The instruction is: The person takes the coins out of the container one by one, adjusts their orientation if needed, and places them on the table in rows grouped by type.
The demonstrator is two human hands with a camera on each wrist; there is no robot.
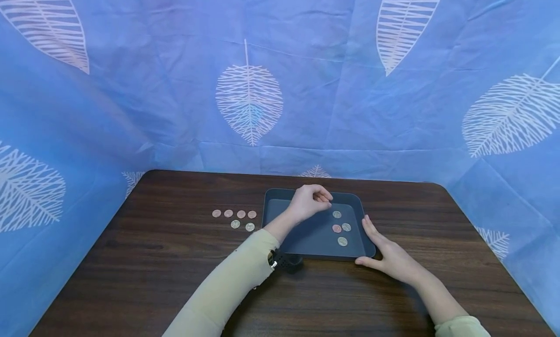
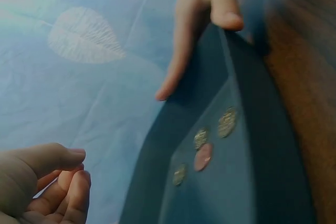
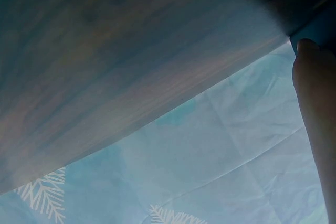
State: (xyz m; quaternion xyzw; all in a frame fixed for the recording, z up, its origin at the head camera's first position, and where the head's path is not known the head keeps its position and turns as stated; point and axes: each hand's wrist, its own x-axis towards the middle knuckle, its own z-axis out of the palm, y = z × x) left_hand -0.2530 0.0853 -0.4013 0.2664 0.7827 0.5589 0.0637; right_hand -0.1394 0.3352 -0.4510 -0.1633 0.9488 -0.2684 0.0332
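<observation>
My left hand [image 1: 309, 202] hovers over the tray, its fingers curled in and the thumb close to the index fingertip. The left wrist view shows no coin at the fingertips [image 2: 77, 156], but I cannot tell whether a small one is hidden there. Below and right of it, several silver coins [image 1: 342, 241] and one copper coin [image 1: 336, 228] lie in the dark grey tray [image 1: 302, 239]. My right hand [image 1: 393, 259] rests against the tray's right near corner, fingers stretched along the right side, thumb at the front edge.
Left of the tray, several copper coins [image 1: 241, 214] lie in a row on the brown wooden table [image 1: 175, 259], with two silver coins [image 1: 235, 224] in front of them. A blue cloth with white leaves [image 1: 249, 98] hangs behind the table.
</observation>
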